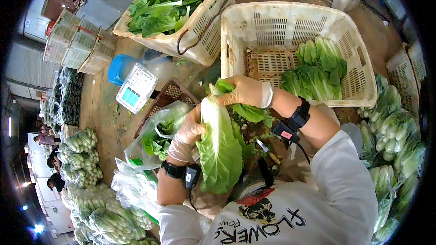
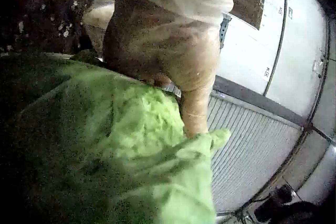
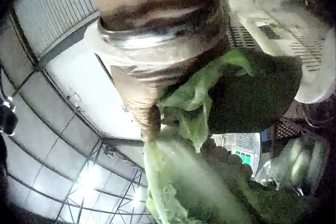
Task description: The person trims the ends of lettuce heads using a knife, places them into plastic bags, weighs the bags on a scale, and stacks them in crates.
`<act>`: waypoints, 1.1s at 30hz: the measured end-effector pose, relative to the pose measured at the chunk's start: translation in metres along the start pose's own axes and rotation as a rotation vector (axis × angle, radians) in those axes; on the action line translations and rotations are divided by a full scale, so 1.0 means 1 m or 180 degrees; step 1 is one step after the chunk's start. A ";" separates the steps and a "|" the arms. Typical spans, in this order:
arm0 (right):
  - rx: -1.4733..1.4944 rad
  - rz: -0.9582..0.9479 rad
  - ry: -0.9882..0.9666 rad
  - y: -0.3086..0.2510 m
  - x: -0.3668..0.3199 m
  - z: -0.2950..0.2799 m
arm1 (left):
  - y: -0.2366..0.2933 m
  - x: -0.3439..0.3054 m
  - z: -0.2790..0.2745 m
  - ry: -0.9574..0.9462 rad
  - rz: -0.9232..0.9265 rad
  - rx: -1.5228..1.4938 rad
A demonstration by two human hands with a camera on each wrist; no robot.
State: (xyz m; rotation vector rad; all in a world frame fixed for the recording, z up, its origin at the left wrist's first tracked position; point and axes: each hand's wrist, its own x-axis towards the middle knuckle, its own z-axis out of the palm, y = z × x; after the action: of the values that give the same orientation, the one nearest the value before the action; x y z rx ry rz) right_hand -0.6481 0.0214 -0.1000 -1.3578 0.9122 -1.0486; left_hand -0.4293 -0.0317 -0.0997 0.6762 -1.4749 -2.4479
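Observation:
A head of Chinese cabbage (image 1: pixel 220 145), pale at the base and green at the leaf ends, is held upright with its leaves hanging down before the person's shirt. The gloved left hand (image 1: pixel 187 132) grips its side, thumb across the pale rib; in the left wrist view the leaves (image 2: pixel 152 145) hide most of the fingers. At the base, the gloved right hand (image 1: pixel 247 91) pinches with its thumb, and a green leaf (image 1: pixel 251 112) sticks out beneath that palm. The right wrist view shows the thumb (image 3: pixel 148 121) on the white base, beside a curled leaf piece (image 3: pixel 194 129).
A cream crate (image 1: pixel 229 41) with trimmed heads (image 1: pixel 320 59) stands ahead, another crate (image 1: pixel 200 50) of loose leaves to its left. A knife (image 1: pixel 269 152) lies below the hands. Left are a scale (image 1: pixel 136 87), a brown basket (image 1: pixel 175 88) and plastic bags (image 1: pixel 134 183); bagged cabbages (image 1: pixel 393 122) flank the right.

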 end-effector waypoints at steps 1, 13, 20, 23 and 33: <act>-0.0382 0.0171 0.0063 -0.002 0.000 -0.003 | 0.004 -0.002 0.007 -0.0001 -0.0005 -0.0003; -0.2760 0.0499 0.0165 0.003 -0.005 0.017 | -0.023 0.013 0.004 0.0473 -0.0355 0.1388; -0.2353 0.0815 -0.1427 0.027 -0.010 0.016 | -0.018 0.001 0.002 -0.0087 0.0065 0.4426; -0.1001 0.1191 -0.1855 0.010 -0.008 0.013 | 0.005 -0.013 0.006 -0.0599 -0.0367 0.4096; 0.0205 -0.0113 0.1549 -0.088 0.164 -0.125 | 0.020 -0.054 -0.018 -0.0621 -0.0420 0.2280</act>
State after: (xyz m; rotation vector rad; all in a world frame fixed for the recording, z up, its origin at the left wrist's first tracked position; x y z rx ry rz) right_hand -0.7223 -0.1675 -0.0040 -1.0838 1.1978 -1.4580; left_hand -0.3741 -0.0340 -0.0740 0.6714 -2.4929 -2.0777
